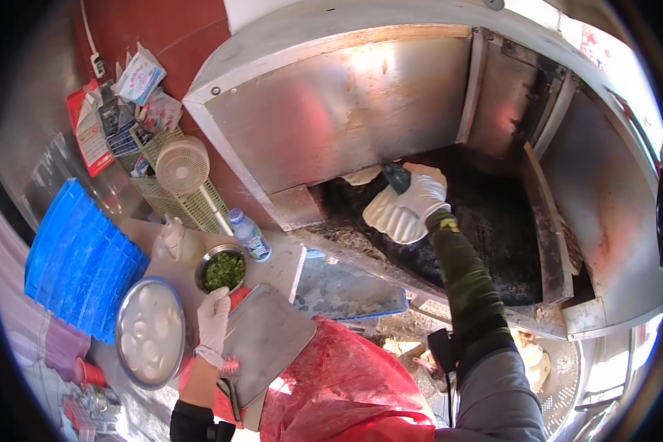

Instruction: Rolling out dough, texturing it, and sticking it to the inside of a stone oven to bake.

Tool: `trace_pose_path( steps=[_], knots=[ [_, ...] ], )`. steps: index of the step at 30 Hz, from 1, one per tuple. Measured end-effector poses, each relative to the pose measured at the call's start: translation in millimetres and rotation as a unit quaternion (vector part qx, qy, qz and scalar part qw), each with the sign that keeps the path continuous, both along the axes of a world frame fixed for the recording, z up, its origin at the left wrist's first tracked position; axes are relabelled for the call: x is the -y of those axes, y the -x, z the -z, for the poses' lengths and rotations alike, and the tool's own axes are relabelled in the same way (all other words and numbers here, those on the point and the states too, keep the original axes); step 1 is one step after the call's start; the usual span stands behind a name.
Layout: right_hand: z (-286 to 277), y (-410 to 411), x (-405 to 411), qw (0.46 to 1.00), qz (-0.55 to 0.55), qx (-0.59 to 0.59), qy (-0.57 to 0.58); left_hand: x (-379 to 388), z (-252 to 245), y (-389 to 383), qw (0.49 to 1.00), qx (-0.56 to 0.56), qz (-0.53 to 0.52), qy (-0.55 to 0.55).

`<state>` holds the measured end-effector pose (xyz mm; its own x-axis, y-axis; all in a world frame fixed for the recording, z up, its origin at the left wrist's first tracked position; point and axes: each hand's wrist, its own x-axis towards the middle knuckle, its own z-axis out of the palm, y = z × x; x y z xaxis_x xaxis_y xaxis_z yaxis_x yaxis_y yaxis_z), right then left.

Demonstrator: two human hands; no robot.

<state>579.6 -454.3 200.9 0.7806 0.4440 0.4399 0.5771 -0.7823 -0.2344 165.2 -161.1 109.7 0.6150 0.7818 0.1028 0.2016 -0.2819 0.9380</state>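
Note:
My right hand (422,199), in a white glove, reaches into a blackened metal oven or griddle. It is at a dark green tool or cloth (397,178), over a pale ridged flatbread (389,218); whether the fingers grip the green thing I cannot tell. More pale bread (362,175) lies behind it. My left hand (213,317), also gloved, is beside a metal bowl of chopped green herbs (225,269), its fingers bent together near the bowl's lower rim. Whether it holds anything is unclear. Left of it stands a large metal bowl (150,332) with round white pieces in whitish liquid.
Stacked blue plastic baskets (83,259) stand at the left. A white fan (183,166), a bottle (250,235) and a pale jug (177,243) are behind the herbs. A grey board (271,342) lies near my red apron. Raised metal walls (342,110) surround the black cooking surface.

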Motion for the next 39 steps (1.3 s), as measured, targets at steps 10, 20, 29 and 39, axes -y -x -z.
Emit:
trace_pose_path(
  steps=[10, 20, 29, 39],
  knots=[
    [2, 34, 91, 0.991, 0.051, -0.112, -0.045, -83, 41, 166, 0.956, -0.068, -0.198, -0.207],
    [16, 114, 125, 0.938, -0.024, -0.267, -0.221, -88, 68, 212, 0.866, -0.201, -0.29, -0.354],
    [84, 178, -87, 0.642, -0.307, -0.561, -0.424, -76, 57, 202, 0.831, -0.258, -0.326, -0.369],
    [215, 193, -253, 0.776, -0.275, -0.394, -0.409, -71, 58, 200, 0.836, -0.224, -0.315, -0.39]
  ],
)
